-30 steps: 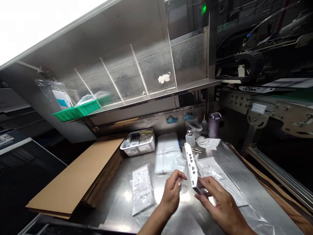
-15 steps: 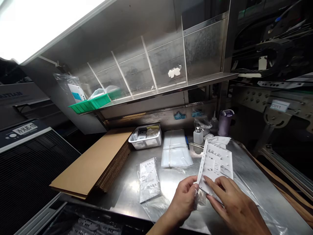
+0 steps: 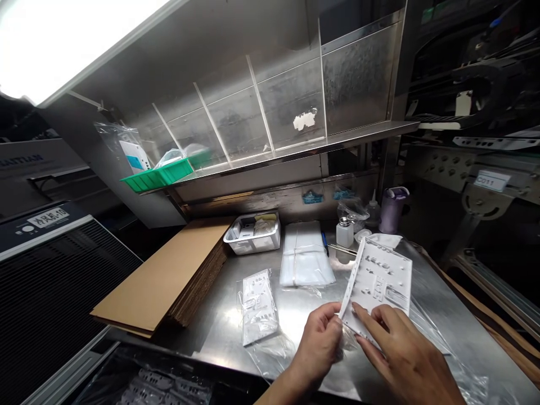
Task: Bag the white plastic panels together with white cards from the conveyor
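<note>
A white plastic panel with raised ribs and slots is held tilted above the steel bench at the right. My left hand pinches its lower left corner, with crumpled clear film below the fingers. My right hand grips the panel's lower edge, fingers over its face and thumb beneath. Further left on the bench, a second white panel lies in a clear bag. Behind it rests a stack of clear bags tied with a band.
Cardboard sheets are stacked at the left. A grey bin, a white bottle and a purple cup stand along the back. Above hangs a shelf with a green tray. Grey parts lie in black plastic at the lower left.
The held panel has tilted slightly, its upper end shifting right. Both hands keep nearly the same grip. The whole view has shifted a little.
</note>
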Demonstrator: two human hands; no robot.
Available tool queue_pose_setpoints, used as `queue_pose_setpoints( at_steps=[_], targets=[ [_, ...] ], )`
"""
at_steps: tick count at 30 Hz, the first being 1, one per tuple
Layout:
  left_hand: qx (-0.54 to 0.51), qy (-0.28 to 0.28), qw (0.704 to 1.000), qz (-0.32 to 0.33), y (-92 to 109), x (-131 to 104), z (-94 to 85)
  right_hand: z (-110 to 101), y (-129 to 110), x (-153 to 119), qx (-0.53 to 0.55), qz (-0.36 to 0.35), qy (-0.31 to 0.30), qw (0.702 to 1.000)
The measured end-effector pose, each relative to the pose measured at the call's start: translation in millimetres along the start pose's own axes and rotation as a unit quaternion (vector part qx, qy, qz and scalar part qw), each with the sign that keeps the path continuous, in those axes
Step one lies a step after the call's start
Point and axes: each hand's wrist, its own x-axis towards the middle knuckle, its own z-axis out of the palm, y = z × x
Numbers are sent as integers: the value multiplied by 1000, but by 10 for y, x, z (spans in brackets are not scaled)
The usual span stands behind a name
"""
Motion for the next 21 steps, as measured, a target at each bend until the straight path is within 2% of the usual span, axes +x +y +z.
queue_pose_setpoints(
  at_steps=[4,8,14,17,19,21],
  targets=[
    [8,4,1000,9,16,-6,-14,6,3,4,5,-2,-3,1000],
    [4,23,1000,-14,-1,9,-37,13,-7,2,5,-7,8,1000],
    [23,-5,1000,-8,-54,-4,-41,17,6,-7,35,18,-4,999],
    [101,5,995,-7,-5,59,-172,-46,84,-12,147,108,-35,983],
    [204,65,977,26,146,158,-353,-118,175,-20,250,200,-42,946],
    [298,147,938,99,413,281,-581,-197,285,-42,320,289,-26,902]
  ],
)
